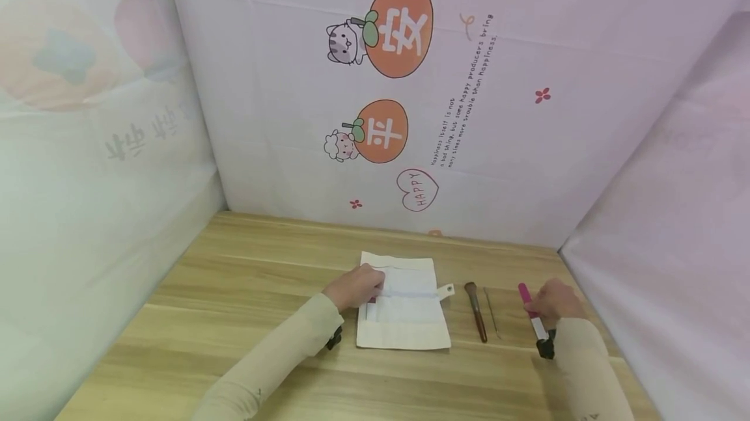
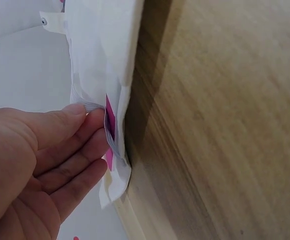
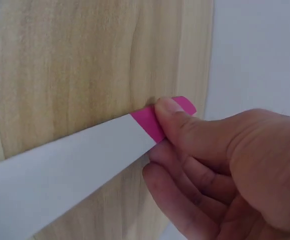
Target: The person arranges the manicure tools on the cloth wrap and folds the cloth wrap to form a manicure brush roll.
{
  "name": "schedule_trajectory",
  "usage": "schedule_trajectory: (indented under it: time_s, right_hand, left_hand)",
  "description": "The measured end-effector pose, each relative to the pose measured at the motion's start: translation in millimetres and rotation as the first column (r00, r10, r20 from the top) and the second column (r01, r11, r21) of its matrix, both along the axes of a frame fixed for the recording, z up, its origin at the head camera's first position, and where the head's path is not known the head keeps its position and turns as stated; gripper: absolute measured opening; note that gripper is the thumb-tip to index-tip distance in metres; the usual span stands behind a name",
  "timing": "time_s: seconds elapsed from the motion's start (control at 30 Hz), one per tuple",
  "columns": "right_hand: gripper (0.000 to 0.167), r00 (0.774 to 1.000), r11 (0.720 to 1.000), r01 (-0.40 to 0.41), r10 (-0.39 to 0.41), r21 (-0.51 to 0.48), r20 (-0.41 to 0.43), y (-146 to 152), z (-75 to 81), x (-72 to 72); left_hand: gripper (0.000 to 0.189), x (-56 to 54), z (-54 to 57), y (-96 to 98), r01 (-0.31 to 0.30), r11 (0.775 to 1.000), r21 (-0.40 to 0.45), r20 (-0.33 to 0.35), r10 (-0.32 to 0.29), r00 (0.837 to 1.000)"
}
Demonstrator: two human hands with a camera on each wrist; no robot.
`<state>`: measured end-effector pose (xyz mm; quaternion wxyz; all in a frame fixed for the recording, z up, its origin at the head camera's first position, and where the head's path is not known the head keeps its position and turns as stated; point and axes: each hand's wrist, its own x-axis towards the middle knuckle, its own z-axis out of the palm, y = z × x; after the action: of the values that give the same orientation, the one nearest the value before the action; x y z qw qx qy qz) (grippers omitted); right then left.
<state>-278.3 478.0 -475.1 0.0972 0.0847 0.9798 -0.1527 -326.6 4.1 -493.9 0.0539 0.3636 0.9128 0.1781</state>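
A white cloth pouch (image 1: 404,336) lies unfolded on the wooden table. At its left side, my left hand (image 1: 355,285) pinches the gathered edge of an inner pocket (image 2: 96,106) between thumb and fingers, lifting it a little. Part of a flat pink item (image 2: 111,117) shows inside that pocket; its remainder is hidden. Farther right, my right hand (image 1: 556,300) holds a flat pink-and-white nail file (image 3: 70,170). Thumb and fingers grip it at a pink end (image 3: 147,120), while the white length extends away, close over the table.
Between the pouch and my right hand lie a brush (image 1: 476,310) with a brown handle and a thin metal tool (image 1: 492,313). A snap tab (image 1: 446,291) sticks out from the pouch's right edge. Printed cloth walls (image 1: 281,148) enclose the table at the back and sides.
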Motion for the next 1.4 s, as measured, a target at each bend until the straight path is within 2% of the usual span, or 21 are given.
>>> schedule_trajectory:
  time_s: [0.13,0.27,0.6,0.77,0.87,1.07,1.17,1.27,1.4]
  right_hand:
    - [0.028,0.996,0.997,-0.065,0.062,-0.037,-0.064,3,1.3,-1.6]
    - [0.025,0.988,0.992,-0.111,0.103,-0.061,-0.118,-6,10.9,-5.0]
    - [0.037,0.991,0.979,-0.127,0.118,-0.158,-0.061,-50,34.8,-22.5]
    - [0.04,0.989,0.969,-0.149,0.144,-0.195,-0.041,-77,42.3,-35.2]
    - [0.04,0.988,0.963,-0.152,0.149,-0.221,-0.03,-94,43.5,-44.1]
    - [0.035,0.987,0.93,-0.159,0.16,-0.33,-0.025,-143,42.8,-59.6]
    - [0.029,0.986,0.93,-0.165,0.163,-0.328,-0.033,-171,41.9,-65.5]
    - [0.026,0.98,0.932,-0.2,0.191,-0.302,-0.061,-198,40.4,-71.1]
    - [0.023,0.975,0.901,-0.223,0.197,-0.372,-0.107,-230,35.5,-77.9]
  left_hand:
    - [0.023,0.1,-0.2,0.5,0.01,1.0,0.01,-0.01,-0.01,1.0]
    - [0.023,-0.3,-0.1,0.3,-0.003,1.0,0.015,0.014,0.003,1.0]
    - [0.021,0.7,3.5,-1.6,-0.004,0.999,0.032,0.043,0.002,0.999]
    - [0.021,0.9,4.0,-1.5,0.005,1.0,0.028,0.021,-0.005,1.0]
    - [0.022,1.0,4.0,-0.7,0.007,1.0,0.022,0.017,-0.008,1.0]
    - [0.024,1.1,4.0,-0.4,0.007,1.0,0.021,0.032,-0.007,0.999]
    - [0.024,1.4,4.5,-0.6,0.011,1.0,0.021,0.035,-0.011,0.999]
    - [0.023,1.6,5.3,-0.4,0.02,1.0,0.018,0.02,-0.02,1.0]
    - [0.022,1.2,5.8,0.0,0.031,0.999,0.014,-0.01,-0.03,0.999]
